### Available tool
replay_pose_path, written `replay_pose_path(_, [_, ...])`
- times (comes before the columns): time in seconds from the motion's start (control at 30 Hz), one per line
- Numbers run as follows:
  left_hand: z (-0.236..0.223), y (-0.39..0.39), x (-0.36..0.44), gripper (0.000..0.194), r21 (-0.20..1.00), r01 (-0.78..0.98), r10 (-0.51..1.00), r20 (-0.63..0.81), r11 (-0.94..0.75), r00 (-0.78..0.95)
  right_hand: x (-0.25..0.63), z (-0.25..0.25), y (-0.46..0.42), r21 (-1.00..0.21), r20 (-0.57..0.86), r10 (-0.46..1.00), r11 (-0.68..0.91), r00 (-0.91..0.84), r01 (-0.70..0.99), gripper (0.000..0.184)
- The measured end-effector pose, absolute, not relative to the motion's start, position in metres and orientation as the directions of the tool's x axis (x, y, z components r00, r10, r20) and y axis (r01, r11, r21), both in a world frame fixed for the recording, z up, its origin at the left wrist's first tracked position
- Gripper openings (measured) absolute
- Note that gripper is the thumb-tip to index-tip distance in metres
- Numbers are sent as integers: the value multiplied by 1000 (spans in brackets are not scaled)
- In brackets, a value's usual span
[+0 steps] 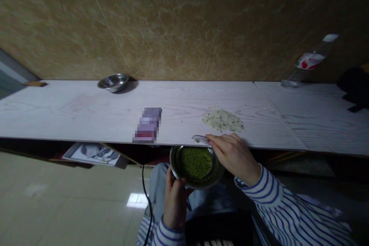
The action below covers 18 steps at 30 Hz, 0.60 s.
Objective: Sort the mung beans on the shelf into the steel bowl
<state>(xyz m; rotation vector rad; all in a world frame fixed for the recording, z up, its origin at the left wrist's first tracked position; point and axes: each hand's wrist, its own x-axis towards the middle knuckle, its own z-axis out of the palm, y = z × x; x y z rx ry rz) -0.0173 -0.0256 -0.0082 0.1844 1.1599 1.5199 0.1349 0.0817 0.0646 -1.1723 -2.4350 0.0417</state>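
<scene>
My left hand [176, 201] grips the rim of a steel bowl [172, 163], thumb over the edge, just below the front edge of the shelf. Green mung beans [197, 163] fill much of the bowl. In my right hand [235, 155] is a pale, thin spoon [201, 138], pinched by thumb and fingers. Its tip lies at the shelf's edge above the bowl, with a few green beans beside it. Just beyond that hand, a flat pile of white grains mixed with green beans [222, 119] is spread on the shelf.
A smaller steel bowl [113, 83] stands by the wall at left. A blurred flat packet [148, 125] lies near the shelf edge. At right stands a plastic bottle [308, 61], with a dark object [353, 88] beyond it. Below left are an open drawer [95, 155] and a black cable [145, 188].
</scene>
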Motion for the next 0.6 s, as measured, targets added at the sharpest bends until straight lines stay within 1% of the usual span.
replay_pose_path(0.17, [-5, -26, -19, 63, 724, -678, 810, -471, 130, -348, 135, 68, 75, -249, 359, 739, 664, -569, 705, 27])
replay_pose_path(0.27, [-9, -28, -22, 62, 716, -684, 808, -481, 138, -340, 133, 69, 85, -226, 386, 748, 645, -540, 731, 26])
replay_pose_path(0.37, [-12, -30, -24, 65, 708, -692, 797, -496, 141, -346, 125, 68, 101, -194, 403, 755, 623, -518, 757, 27])
replay_pose_path(0.47, [-11, -32, -27, 64, 719, -682, 795, -490, 136, -359, 115, 67, 109, -182, 391, 745, 638, -540, 748, 27])
replay_pose_path(0.6, [-11, -34, -30, 62, 733, -664, 797, -485, 147, -360, 109, 66, 102, -219, 363, 709, 696, -605, 684, 27])
